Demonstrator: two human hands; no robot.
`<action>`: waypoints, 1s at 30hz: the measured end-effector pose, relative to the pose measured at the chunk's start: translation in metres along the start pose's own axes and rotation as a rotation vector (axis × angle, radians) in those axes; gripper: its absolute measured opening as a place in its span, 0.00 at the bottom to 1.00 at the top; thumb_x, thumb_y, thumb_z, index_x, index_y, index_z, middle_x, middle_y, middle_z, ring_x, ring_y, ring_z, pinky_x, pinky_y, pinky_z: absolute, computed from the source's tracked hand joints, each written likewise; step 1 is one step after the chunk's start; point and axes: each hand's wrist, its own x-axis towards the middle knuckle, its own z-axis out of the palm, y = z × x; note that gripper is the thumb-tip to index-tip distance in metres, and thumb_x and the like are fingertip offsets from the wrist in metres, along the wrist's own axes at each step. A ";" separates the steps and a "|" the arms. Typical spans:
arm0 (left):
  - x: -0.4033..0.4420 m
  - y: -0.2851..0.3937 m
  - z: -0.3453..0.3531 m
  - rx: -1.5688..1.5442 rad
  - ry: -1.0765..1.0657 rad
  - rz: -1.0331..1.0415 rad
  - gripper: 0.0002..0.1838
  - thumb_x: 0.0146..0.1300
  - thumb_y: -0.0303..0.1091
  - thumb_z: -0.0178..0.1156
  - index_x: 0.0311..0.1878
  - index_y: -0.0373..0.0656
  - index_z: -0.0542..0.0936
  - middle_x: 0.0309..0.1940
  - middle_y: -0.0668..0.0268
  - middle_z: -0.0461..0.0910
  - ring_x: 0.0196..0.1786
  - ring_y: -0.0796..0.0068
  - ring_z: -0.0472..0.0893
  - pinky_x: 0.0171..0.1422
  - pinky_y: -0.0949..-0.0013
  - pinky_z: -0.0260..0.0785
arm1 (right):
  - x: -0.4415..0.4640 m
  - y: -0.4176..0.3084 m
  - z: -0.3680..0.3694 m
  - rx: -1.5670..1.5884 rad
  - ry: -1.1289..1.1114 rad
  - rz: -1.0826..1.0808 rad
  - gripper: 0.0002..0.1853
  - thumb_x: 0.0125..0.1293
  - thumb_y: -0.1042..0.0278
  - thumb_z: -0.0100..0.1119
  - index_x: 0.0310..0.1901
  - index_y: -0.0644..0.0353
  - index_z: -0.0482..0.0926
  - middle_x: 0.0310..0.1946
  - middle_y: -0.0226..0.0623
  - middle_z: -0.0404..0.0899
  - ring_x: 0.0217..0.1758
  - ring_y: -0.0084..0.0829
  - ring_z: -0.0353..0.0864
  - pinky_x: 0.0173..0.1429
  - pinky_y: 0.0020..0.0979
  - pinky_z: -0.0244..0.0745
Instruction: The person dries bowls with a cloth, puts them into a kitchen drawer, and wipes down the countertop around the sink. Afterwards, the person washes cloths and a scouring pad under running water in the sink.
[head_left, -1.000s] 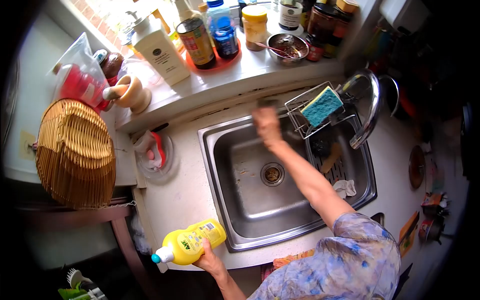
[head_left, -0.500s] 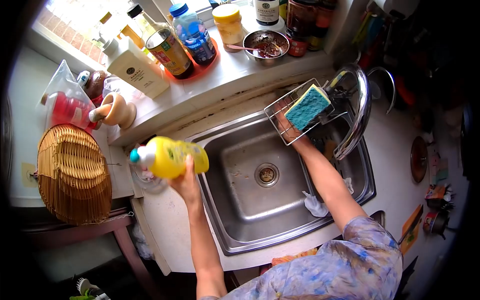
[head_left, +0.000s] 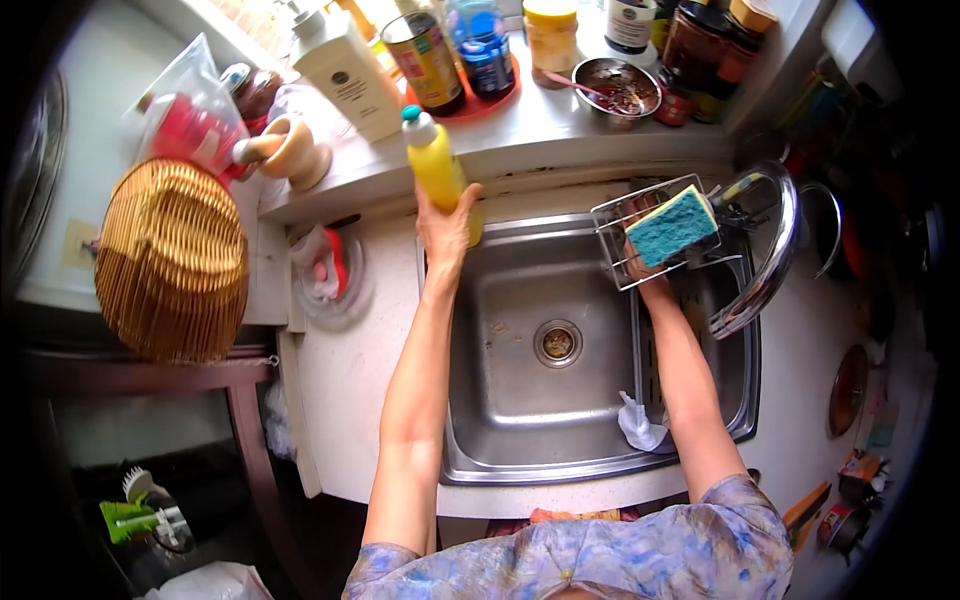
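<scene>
My left hand (head_left: 447, 232) is wrapped around a yellow dish soap bottle (head_left: 437, 170) with a teal cap. The bottle stands nearly upright at the sink's back left corner, in front of the window sill. My right hand (head_left: 638, 258) is closed on a wire sponge rack (head_left: 612, 226) from behind and below, its fingers partly hidden by the wires. On the rack lies a sponge (head_left: 674, 228) with its teal scouring side up and a yellow edge. Below both hands is the steel sink (head_left: 500, 400).
A chrome faucet (head_left: 780, 255) arches at the right of the sink. Several bottles, jars and a metal bowl (head_left: 600, 112) with a spoon line the sill. A clear container (head_left: 335, 300), wooden mortar (head_left: 300, 160) and woven basket (head_left: 175, 265) are at left. A white cloth (head_left: 638, 425) hangs on the sink divider.
My left hand has brought the soap bottle right and up toward the sill, turning it from sideways to nearly upright. My right hand still holds the rack. The view has shifted.
</scene>
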 end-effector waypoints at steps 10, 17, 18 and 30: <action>-0.149 -0.006 -0.133 -0.296 0.194 -0.216 0.23 0.68 0.37 0.47 0.58 0.28 0.63 0.54 0.49 0.70 0.58 0.64 0.70 0.64 0.67 0.59 | 0.012 -0.074 0.006 0.503 -0.135 0.279 0.11 0.63 0.68 0.48 0.41 0.65 0.75 0.30 0.37 0.77 0.31 0.30 0.75 0.36 0.32 0.70; -0.287 -0.021 -0.224 -0.525 0.243 -0.511 0.23 0.59 0.19 0.51 0.59 0.30 0.62 0.57 0.49 0.66 0.61 0.60 0.67 0.65 0.65 0.61 | -0.081 -0.156 -0.007 1.504 -0.391 1.083 0.17 0.67 0.55 0.47 0.50 0.58 0.72 0.40 0.33 0.78 0.43 0.28 0.77 0.45 0.31 0.74; -0.295 -0.021 -0.230 -0.530 0.250 -0.515 0.23 0.59 0.19 0.51 0.59 0.30 0.62 0.57 0.49 0.66 0.61 0.60 0.67 0.65 0.65 0.61 | -0.085 -0.174 -0.022 1.574 -0.423 1.269 0.21 0.66 0.53 0.46 0.55 0.57 0.68 0.48 0.36 0.75 0.50 0.34 0.76 0.51 0.38 0.74; -0.300 0.010 -0.209 -0.969 -0.106 -0.693 0.29 0.62 0.33 0.54 0.63 0.33 0.56 0.63 0.51 0.59 0.65 0.58 0.61 0.68 0.55 0.52 | -0.135 -0.257 -0.089 2.103 -0.557 1.301 0.35 0.58 0.41 0.52 0.59 0.59 0.64 0.55 0.43 0.70 0.59 0.40 0.68 0.63 0.46 0.62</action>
